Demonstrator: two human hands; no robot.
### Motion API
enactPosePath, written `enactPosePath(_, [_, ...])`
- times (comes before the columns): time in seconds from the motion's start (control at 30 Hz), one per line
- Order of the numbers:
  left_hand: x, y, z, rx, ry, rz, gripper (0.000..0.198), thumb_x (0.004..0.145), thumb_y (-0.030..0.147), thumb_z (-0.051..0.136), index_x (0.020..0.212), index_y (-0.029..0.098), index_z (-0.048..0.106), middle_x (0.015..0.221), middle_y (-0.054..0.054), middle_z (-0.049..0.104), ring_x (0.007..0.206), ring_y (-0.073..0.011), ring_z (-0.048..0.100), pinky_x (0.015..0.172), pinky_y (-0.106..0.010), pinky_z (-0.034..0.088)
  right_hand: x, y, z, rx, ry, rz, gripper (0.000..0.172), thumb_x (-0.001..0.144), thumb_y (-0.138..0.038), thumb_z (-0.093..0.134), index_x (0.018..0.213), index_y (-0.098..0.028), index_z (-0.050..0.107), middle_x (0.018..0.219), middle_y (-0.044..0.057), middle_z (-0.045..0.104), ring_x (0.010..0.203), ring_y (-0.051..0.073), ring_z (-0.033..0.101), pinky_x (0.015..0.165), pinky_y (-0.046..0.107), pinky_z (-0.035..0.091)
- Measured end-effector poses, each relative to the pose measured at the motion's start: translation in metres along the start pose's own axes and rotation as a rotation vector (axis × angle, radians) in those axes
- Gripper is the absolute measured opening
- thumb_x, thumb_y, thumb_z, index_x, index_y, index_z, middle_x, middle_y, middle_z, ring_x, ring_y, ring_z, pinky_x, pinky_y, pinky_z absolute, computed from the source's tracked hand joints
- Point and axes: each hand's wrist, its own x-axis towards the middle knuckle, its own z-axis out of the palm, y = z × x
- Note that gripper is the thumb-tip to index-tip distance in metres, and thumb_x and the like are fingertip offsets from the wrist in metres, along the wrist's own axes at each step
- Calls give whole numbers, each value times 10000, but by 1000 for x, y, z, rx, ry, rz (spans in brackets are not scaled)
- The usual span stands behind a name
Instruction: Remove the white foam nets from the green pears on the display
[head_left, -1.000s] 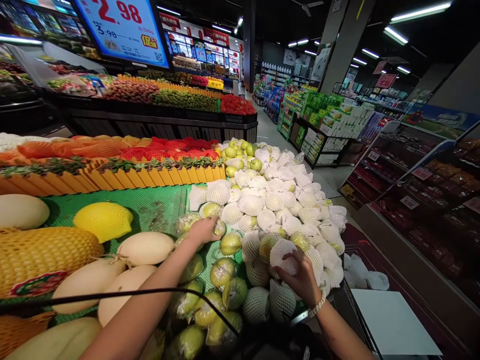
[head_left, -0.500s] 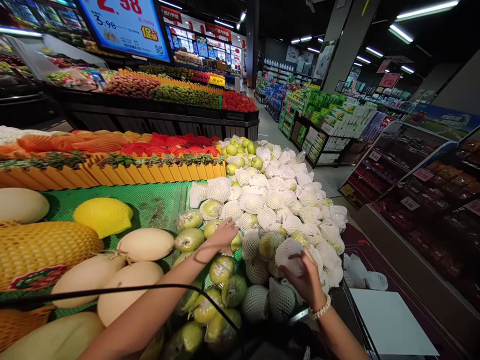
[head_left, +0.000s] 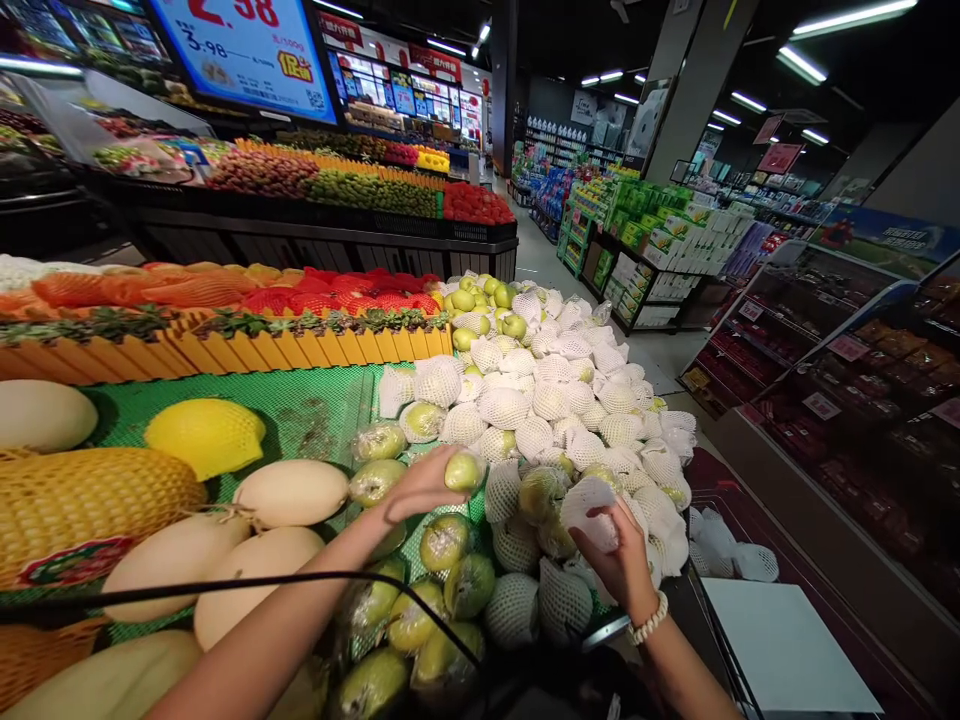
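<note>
- Head view: person's left hand [head_left: 429, 485] curled about a yellow-green, roundish, smooth-skinned fruit [head_left: 463, 472], which shows at the finger ends; the far fingers are hidden behind it.
- Location of the fruit: above the green mesh mat [head_left: 225, 385], between yellow-green fruits wrapped in clear film [head_left: 442, 540] and a heap of fruits in white foam netting [head_left: 532, 438].
- Right hand [head_left: 622, 562]: fingers and thumb bent around a white, thin-walled, foam-net sleeve [head_left: 589, 508], beside the heap; whether it contains a fruit cannot be told.
- Handling of the fruit (judgement): firm and moderately heavy for its size, likely to roll if released; its shiny surface may slip, and any loose film could slide over the skin. Bruising is the chief risk.
- Recommended hold: palm over the widest part, fingers spread beneath, pressure even, nails clear of the skin.
- Handling of the sleeve (judgement): very light, soft and stretchy, easily torn if pulled at one strand; best taken by the rim, thumb and fingers on opposite sides.
- Nearby: cream-coloured oval melons [head_left: 292, 492], beside the left forearm.
</note>
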Motion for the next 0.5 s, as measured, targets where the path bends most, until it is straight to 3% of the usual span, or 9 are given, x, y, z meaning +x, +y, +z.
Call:
enactPosePath(0.1, [-8,7,-1,312,-158,41,882,692,331,854,1502,159,550,1341,-195,706,1203,-416,676,994,-483,551,1,-2,1,7,-9,-28,205,889,-408,824,889,-232,720,907,89,731,843,275,704,771,409,627])
enactPosePath(0.2, [-5,9,-5,402,-166,74,864,628,156,837,1461,195,610,1407,-200,679,1295,-451,601,1073,-530,494,-1,3,0,1,-1,-7,199,897,-415,821,897,-234,737,933,94,737,888,284,706,802,413,621])
enactPosePath(0.33, [10,1,-18,463,-182,128,770,717,37,673,1456,251,639,1472,-174,650,1339,-418,548,1125,-547,439,-8,19,-4,-54,38,34,276,892,-495,826,900,-227,762,975,97,760,953,300,707,891,442,600])
enactPosePath(0.5, [6,-5,-7,402,-289,179,347,812,79,609,1063,245,784,1205,-160,758,1270,-382,612,1156,-518,435,-16,32,-6,-108,70,63,339,888,-557,816,907,-223,768,1037,122,761,972,313,697,910,453,583])
